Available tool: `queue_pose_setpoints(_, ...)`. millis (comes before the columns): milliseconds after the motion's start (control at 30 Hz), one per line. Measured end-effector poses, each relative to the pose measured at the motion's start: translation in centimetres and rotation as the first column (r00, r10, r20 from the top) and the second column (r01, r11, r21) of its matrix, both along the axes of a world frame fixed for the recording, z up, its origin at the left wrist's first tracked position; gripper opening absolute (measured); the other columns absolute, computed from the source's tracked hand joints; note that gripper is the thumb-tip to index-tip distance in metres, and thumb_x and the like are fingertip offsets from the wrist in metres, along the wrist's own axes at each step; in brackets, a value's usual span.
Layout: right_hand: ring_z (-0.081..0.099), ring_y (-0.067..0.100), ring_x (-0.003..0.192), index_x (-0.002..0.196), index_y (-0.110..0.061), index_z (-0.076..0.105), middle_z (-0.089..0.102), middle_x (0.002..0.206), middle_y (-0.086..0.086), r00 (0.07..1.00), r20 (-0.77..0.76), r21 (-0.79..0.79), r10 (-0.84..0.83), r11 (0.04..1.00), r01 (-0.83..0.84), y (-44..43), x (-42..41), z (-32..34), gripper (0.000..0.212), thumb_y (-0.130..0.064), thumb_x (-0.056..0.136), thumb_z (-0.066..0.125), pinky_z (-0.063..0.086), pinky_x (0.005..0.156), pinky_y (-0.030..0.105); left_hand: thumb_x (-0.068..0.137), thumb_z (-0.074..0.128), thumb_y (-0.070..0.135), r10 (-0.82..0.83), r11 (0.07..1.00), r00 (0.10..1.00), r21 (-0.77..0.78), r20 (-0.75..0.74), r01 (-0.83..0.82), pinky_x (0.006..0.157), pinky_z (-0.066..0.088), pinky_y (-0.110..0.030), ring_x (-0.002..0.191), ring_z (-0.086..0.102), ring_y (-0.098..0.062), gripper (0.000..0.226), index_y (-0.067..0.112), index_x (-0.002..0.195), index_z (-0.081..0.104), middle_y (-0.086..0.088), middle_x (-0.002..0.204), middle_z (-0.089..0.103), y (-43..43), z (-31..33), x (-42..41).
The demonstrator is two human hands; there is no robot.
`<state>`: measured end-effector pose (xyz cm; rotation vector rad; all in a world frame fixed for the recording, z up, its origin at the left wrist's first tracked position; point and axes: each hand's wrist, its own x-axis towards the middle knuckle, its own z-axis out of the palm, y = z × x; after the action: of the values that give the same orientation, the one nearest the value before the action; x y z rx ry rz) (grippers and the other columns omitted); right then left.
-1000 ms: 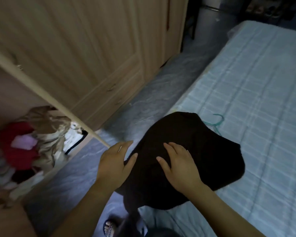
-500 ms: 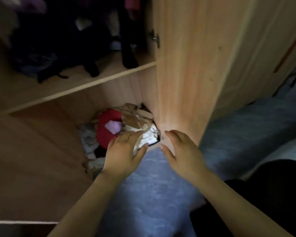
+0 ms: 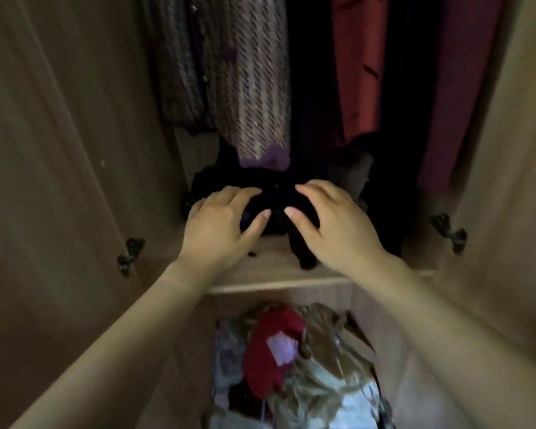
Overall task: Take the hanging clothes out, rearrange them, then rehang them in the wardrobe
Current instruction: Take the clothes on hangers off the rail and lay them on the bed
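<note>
Spread and holding nothing, the left grip (image 3: 226, 227) and right grip (image 3: 331, 227) flank the dark garment heap (image 3: 276, 196) lying crosswise on the wardrobe shelf (image 3: 276, 270), equally near.

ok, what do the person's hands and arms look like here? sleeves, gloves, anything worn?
Nothing worn that shows. The left hand and right hand have no gloves, rings or watch. The nails are short, with no polish visible in the dim light. The left forearm and right forearm are bare to the frame edge, so no sleeve is in view.
</note>
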<state>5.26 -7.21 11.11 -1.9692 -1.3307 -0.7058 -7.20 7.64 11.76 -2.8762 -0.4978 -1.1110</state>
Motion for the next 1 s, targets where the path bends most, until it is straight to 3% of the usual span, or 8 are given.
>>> queue_pose_setpoints(233, 0.050, 0.032, 0.114, 0.124, -0.005, 0.053, 0.053, 0.124, 0.014, 0.966, 0.239, 0.178, 0.095, 0.974, -0.140, 12.2, 10.0, 16.4, 0.052, -0.044, 0.091, 0.044, 0.043, 0.093, 0.039, 0.083, 0.023, 0.066, 0.070, 0.991, 0.979, 0.099, 0.192, -0.090, 0.090, 0.046, -0.046, 0.113, 0.052, -0.028, 0.068, 0.025, 0.130, 0.049, -0.005, 0.126, 0.055, 11.3, 13.0, 8.1)
queue_pose_setpoints(467, 0.045, 0.029, 0.117, 0.124, -0.007, 0.052, 0.049, 0.126, 0.012, 0.911, 0.412, 0.338, 0.012, 0.926, -0.165, 21.2, 15.6, 31.4, 0.046, -0.040, 0.092, 0.050, 0.036, 0.094, 0.032, 0.081, 0.027, 0.067, 0.093, 0.982, 0.935, 0.121, 0.343, -0.143, 0.092, 0.045, -0.045, 0.113, 0.051, -0.027, 0.067, 0.025, 0.126, 0.051, -0.008, 0.120, 0.055, 21.0, 24.7, 13.7)
queue_pose_setpoints(567, 0.041, 0.026, 0.122, 0.128, -0.010, 0.050, 0.046, 0.131, 0.009, 0.892, 0.447, 0.388, -0.076, 0.914, -0.117, 24.0, 16.8, 36.2, 0.046, -0.041, 0.093, 0.049, 0.035, 0.096, 0.030, 0.081, 0.030, 0.063, 0.090, 0.972, 0.912, 0.165, 0.400, -0.168, 0.091, 0.045, -0.045, 0.112, 0.051, -0.030, 0.063, 0.023, 0.125, 0.052, -0.010, 0.120, 0.055, 24.1, 28.9, 15.4)
queue_pose_setpoints(733, 0.034, 0.026, 0.128, 0.134, -0.015, 0.045, 0.039, 0.140, 0.008, 0.809, 0.540, 0.432, -0.233, 0.902, -0.029, 27.0, 18.3, 42.2, 0.051, -0.045, 0.093, 0.048, 0.035, 0.101, 0.036, 0.085, 0.036, 0.059, -0.036, 0.974, 0.874, 0.212, 0.485, -0.077, 0.095, 0.042, -0.042, 0.117, 0.048, -0.030, 0.059, 0.021, 0.128, 0.051, -0.012, 0.127, 0.050, 28.2, 34.7, 18.5)
queue_pose_setpoints(1000, 0.032, 0.027, 0.128, 0.137, -0.018, 0.042, 0.041, 0.138, 0.009, 0.725, 0.575, 0.411, -0.379, 0.900, 0.145, 29.7, 20.5, 50.7, 0.054, -0.047, 0.091, 0.049, 0.033, 0.102, 0.037, 0.089, 0.040, 0.051, -0.215, 0.949, 0.790, 0.313, 0.574, 0.031, 0.098, 0.040, -0.039, 0.119, 0.045, -0.028, 0.051, 0.023, 0.130, 0.048, -0.007, 0.130, 0.047, 33.5, 43.3, 24.7)
